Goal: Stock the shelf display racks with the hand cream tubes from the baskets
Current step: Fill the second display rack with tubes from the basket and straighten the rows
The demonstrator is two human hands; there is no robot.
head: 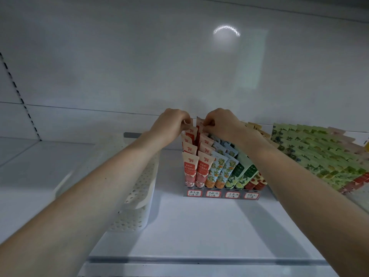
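White shelf [199, 226] w/ glossy back panel [139, 56], round light reflection [226, 33] up top

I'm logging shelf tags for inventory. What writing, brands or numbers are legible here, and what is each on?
On the four red-bordered tags along the front of the rack: handwritten characters, too blurred to read.
On the pink tubes: a red logo and printed characters, too small to read.
On the green tubes: pale print, unreadable.
No other text is legible.

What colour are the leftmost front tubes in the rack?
The tubes are pink with red labels; head view.
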